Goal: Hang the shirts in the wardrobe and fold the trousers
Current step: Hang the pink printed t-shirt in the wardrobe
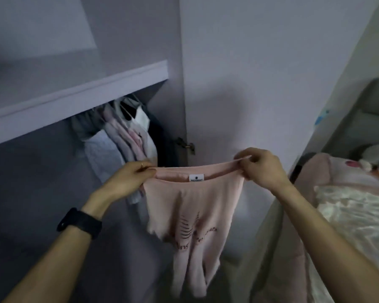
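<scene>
A pale pink shirt point(193, 215) with dark print on its front hangs in the air before the open wardrobe point(79, 92). My left hand point(127, 180) pinches the left end of its neckline. My right hand point(260, 167) pinches the right end, so the neckline is stretched wide between them. A white label shows inside the collar. The lower part of the shirt hangs loose and crumpled. No hanger is visible in the shirt.
Several hung garments point(127, 136) crowd the wardrobe under its shelf. The open wardrobe door point(249, 84) with a hinge point(187, 145) stands behind the shirt. A bed with pink and white bedding point(348, 206) lies at the right.
</scene>
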Action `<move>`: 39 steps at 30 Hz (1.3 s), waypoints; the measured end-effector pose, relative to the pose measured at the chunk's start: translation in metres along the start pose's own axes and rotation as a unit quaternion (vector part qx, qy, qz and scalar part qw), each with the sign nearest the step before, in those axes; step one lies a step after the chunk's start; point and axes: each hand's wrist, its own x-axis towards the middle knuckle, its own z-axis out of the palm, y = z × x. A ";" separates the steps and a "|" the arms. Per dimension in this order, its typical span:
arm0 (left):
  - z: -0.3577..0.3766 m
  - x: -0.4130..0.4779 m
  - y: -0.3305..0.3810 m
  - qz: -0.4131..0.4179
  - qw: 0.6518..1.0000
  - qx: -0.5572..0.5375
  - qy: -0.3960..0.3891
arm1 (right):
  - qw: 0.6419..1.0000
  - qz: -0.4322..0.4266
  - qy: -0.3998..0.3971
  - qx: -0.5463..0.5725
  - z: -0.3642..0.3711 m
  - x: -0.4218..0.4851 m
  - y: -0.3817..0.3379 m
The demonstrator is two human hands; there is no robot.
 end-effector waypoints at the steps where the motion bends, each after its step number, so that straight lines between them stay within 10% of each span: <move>1: -0.009 -0.006 -0.004 -0.012 1.000 -0.002 -0.009 | 1.000 -0.012 0.001 0.021 0.009 0.007 -0.010; 7: -0.047 -0.057 -0.044 -0.080 0.995 0.005 0.064 | 0.975 -0.097 -0.140 -0.145 0.080 0.053 -0.041; 15: -0.079 -0.118 -0.055 -0.165 0.970 0.010 0.180 | 0.901 -0.267 -0.340 -0.019 0.127 0.095 -0.069; 21: -0.082 -0.145 -0.030 -0.291 0.952 0.037 0.090 | 0.891 -0.356 -0.278 0.051 0.180 0.108 -0.081; 27: -0.058 -0.181 -0.035 -0.260 0.891 -0.068 0.365 | 0.874 -0.386 -0.282 0.084 0.196 0.104 -0.098; 31: -0.023 -0.195 -0.054 -0.355 0.857 0.050 0.369 | 0.868 -0.362 -0.339 0.024 0.222 0.086 -0.088; 39: -0.015 -0.236 -0.066 -0.259 0.850 -0.127 0.440 | 0.847 -0.370 -0.361 0.122 0.237 0.061 -0.107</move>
